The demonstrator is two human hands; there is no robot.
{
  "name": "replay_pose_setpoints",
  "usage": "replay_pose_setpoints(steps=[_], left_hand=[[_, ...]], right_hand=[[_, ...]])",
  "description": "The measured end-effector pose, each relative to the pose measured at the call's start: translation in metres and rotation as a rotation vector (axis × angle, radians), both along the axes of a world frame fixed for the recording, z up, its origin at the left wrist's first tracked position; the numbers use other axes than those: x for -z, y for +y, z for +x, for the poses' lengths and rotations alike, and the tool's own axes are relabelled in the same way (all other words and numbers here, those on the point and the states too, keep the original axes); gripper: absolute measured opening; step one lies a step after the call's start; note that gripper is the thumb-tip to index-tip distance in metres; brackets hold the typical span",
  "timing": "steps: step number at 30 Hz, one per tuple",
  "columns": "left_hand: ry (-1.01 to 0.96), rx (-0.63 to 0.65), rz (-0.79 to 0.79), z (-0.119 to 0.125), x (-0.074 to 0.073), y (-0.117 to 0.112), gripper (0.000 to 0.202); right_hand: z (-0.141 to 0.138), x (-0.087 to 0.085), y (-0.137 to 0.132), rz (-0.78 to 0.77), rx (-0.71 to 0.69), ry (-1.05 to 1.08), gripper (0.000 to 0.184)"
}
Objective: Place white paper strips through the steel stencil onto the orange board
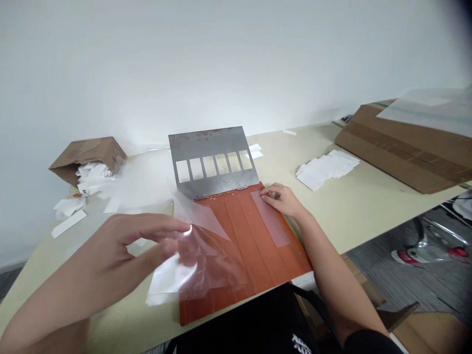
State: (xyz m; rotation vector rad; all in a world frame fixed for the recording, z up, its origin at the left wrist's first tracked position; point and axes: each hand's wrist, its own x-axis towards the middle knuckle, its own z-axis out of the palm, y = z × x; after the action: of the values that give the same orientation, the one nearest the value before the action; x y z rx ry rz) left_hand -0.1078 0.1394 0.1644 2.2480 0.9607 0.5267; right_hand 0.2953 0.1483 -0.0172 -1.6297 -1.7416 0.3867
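An orange board (236,231) lies on the table, with a grey metal plate (206,142) hinged to its far edge and raised. Several rectangular windows run along the plate. My left hand (136,246) pinches a clear plastic film (214,268) between thumb and fingers, and the film hangs curled over the board's left part. At the board's upper right, my right hand (278,197) has its fingers closed at the top end of a translucent strip (271,221) lying flat there. Its fingertips partly hide that end. White paper pieces (167,278) lie beside the board's left edge, partly behind the film.
At the left, an open cardboard box (92,147) spills white paper scraps (94,174). A pile of white sheets (326,168) lies to the right, near a large cardboard box (401,142). A plastic bottle (431,253) is below the table's right edge.
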Motion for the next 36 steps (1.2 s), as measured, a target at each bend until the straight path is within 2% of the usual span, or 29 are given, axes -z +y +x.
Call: replay_pose_setpoints(steps=[4, 7, 10, 14, 17, 20, 25, 29, 32, 36], left_hand=[[-0.032, -0.072, -0.013, 0.005, -0.002, 0.003, 0.022], [0.022, -0.155, 0.062, 0.009, -0.001, 0.006, 0.018], [0.045, -0.173, 0.133, 0.008, 0.004, 0.008, 0.02], [0.01, -0.232, 0.091, 0.004, 0.012, 0.011, 0.027], [-0.022, -0.234, 0.055, 0.003, 0.015, 0.012, 0.041], [-0.021, -0.225, 0.035, 0.005, 0.012, 0.009, 0.048], [-0.036, -0.212, 0.009, 0.009, 0.007, 0.003, 0.052], [-0.073, -0.188, -0.015, 0.011, 0.007, -0.002, 0.053], [-0.091, -0.133, -0.006, 0.012, 0.007, -0.005, 0.05], [-0.075, -0.092, 0.042, 0.015, 0.002, -0.011, 0.045]], right_hand=[[-0.001, 0.001, 0.0, -0.004, 0.011, -0.003, 0.023], [-0.001, 0.001, -0.001, -0.006, 0.02, -0.003, 0.024], [-0.003, 0.001, -0.002, 0.005, 0.023, 0.004, 0.025], [-0.01, -0.007, -0.006, 0.07, 0.073, 0.032, 0.032], [-0.024, -0.023, -0.007, 0.123, 0.084, 0.03, 0.035], [-0.05, -0.05, -0.009, 0.149, -0.013, -0.008, 0.029], [-0.118, -0.106, -0.021, 0.188, -0.325, -0.092, 0.018], [-0.168, -0.14, -0.035, 0.285, -0.381, -0.083, 0.026], [-0.192, -0.15, -0.04, 0.397, -0.328, -0.11, 0.022], [-0.207, -0.147, -0.045, 0.483, -0.241, -0.202, 0.013]])
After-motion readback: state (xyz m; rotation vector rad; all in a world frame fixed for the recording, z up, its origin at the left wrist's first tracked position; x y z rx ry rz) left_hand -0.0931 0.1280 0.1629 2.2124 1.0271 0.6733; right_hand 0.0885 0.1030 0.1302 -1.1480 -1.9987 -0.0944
